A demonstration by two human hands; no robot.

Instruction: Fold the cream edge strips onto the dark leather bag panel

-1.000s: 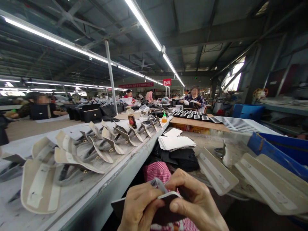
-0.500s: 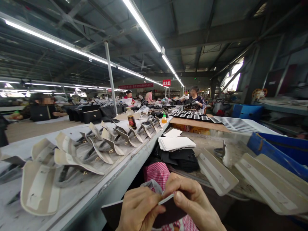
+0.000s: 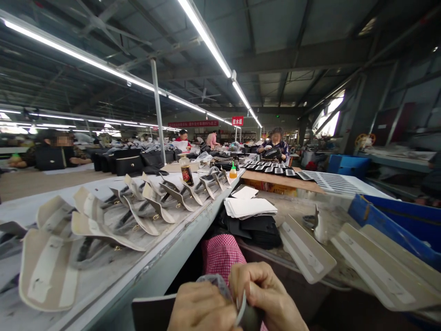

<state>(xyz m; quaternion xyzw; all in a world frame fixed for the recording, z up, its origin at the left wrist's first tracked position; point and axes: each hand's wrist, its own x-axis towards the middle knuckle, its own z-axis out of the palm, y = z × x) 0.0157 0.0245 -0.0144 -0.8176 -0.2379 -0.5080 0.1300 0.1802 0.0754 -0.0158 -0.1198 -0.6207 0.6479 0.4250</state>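
Closest are two bare hands. The left hand (image 3: 203,305) is curled over a dark, flat piece with a thin pale edge (image 3: 151,315), gripping it. The right hand (image 3: 260,289) pinches the pale edge of that piece between thumb and finger. The dark piece is low down, over the lap, and sticks out to the left of the left hand. One crinkly bit of grey see-through plastic (image 3: 216,281) pokes up behind the fingers. Just past it is one pink-and-white checked cloth (image 3: 222,253).

On the left is one long table with a pale, scuffed top (image 3: 113,271). At least twelve stiff, beige, curved flaps with white strips (image 3: 50,271) stand on it. Some have dark handles in plastic and little gold metal bits.

On the right lie three flat beige panels with round corners (image 3: 308,250), and one small curved piece (image 3: 321,227) stands near them. Beside them are one pile of smooth white sheets (image 3: 251,207), one pile of flat black pieces (image 3: 260,232) and one blue box (image 3: 389,220).

Farther off are one clear bottle with a dark label (image 3: 186,171) and one small orange bottle with a green tip (image 3: 233,171). Beyond, one co-worker (image 3: 275,146) holds something dark.
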